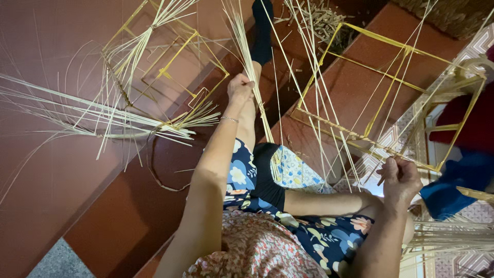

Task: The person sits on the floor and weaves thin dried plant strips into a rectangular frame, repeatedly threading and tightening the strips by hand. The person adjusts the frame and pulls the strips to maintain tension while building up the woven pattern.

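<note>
My left hand [241,87] is stretched out over my leg and closed around a bundle of long pale reed strips [247,56] that fan upward. My right hand [400,177] is closed on the ends of several thin strips beside the near corner of a yellow box-shaped cane frame [378,108]. More strips [319,87] cross this frame, and a woven band runs along its lower bar [339,128]. I sit with one leg stretched out, wearing a black sock [262,31] and a floral dress [309,237].
A second yellow frame [170,67] with loose strips splayed from it lies on the red-brown steps [67,170] at the left. Cut scraps [324,20] pile up at the top. Blue and red cloth [458,180] lies at the right, with a strip bundle [453,237] below.
</note>
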